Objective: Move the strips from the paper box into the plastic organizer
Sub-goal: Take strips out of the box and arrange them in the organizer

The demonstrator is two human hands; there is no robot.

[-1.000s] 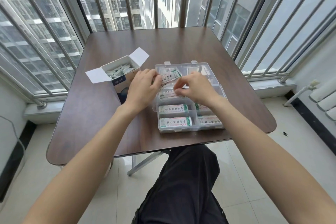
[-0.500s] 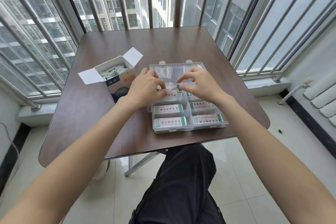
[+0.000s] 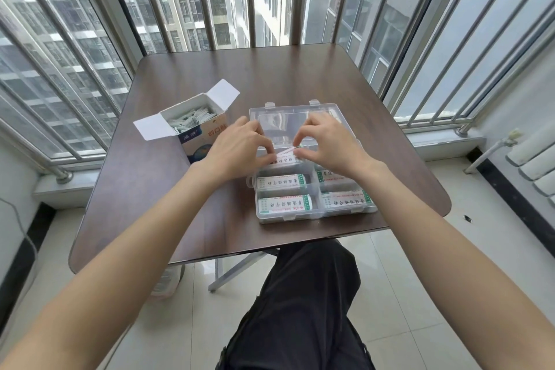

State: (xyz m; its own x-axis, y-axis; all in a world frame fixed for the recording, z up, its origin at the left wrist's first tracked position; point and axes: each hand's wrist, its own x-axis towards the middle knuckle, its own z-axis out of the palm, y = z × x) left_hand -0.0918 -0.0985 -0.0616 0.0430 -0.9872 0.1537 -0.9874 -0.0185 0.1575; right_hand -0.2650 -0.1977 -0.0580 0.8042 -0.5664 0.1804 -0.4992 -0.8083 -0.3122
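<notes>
A clear plastic organizer (image 3: 313,215) lies open on the brown table, its lid (image 3: 288,117) folded back. Several compartments hold white strips with green ends (image 3: 280,182). My left hand (image 3: 237,149) and my right hand (image 3: 327,144) meet over the upper left compartment and pinch the two ends of one strip (image 3: 286,152), tilted just above the strips lying there. The open paper box (image 3: 195,126) stands left of the organizer with several white strips inside.
The brown table (image 3: 180,195) has rounded corners and sits against a barred window (image 3: 270,0). My dark-trousered leg (image 3: 300,309) is under the near edge. A white radiator (image 3: 531,165) stands at the right on the tiled floor.
Both hands have lowered the strip from above the lid area down to the upper left compartment. The camera view has shifted slightly.
</notes>
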